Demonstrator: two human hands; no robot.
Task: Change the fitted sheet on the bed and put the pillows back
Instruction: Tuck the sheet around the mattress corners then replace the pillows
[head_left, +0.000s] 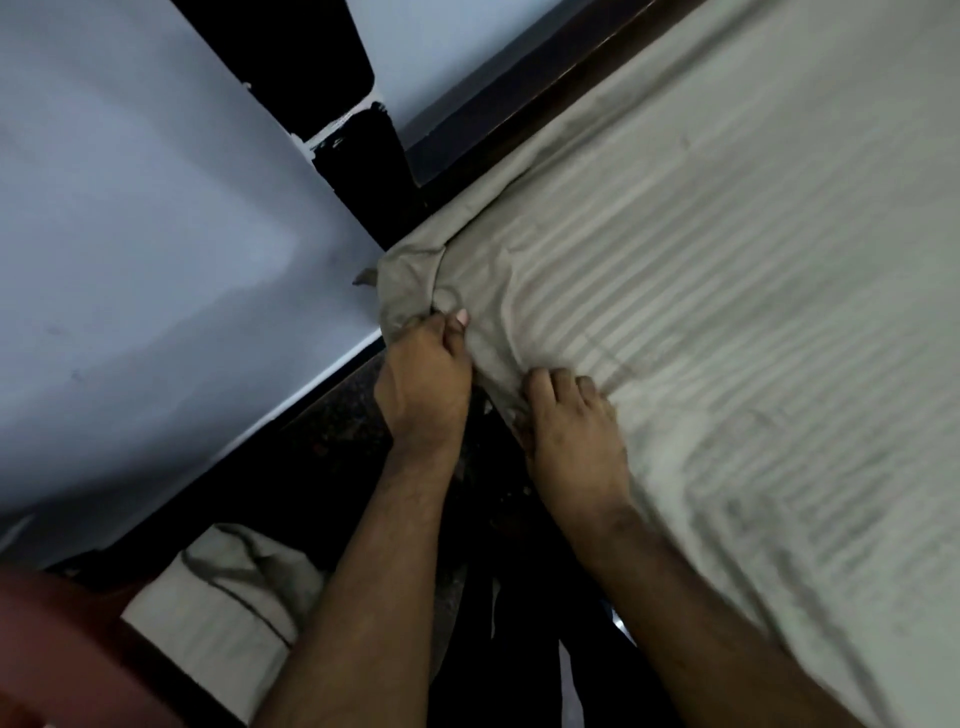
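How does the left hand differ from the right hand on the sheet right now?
The left hand pinches bunched fabric at the mattress corner, thumb on top; the right hand curls over the side edge, fingers on the striped top. The left hand sits nearer the wall, the right hand further along the bed. Both hold the same beige sheet.

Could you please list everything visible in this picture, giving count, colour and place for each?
fitted sheet: one, beige with woven stripes, spread over the bed, bunched at the near corner.
bed frame: one, dark brown, along the sheet's far edge.
wall: one, pale blue-grey, left of the bed.
folded cloth: one, beige, low on the left, by the floor.
reddish object: one, blurred, bottom left corner; cannot tell what.
left hand: grips the bunched sheet corner.
right hand: fingers curled into the sheet edge.
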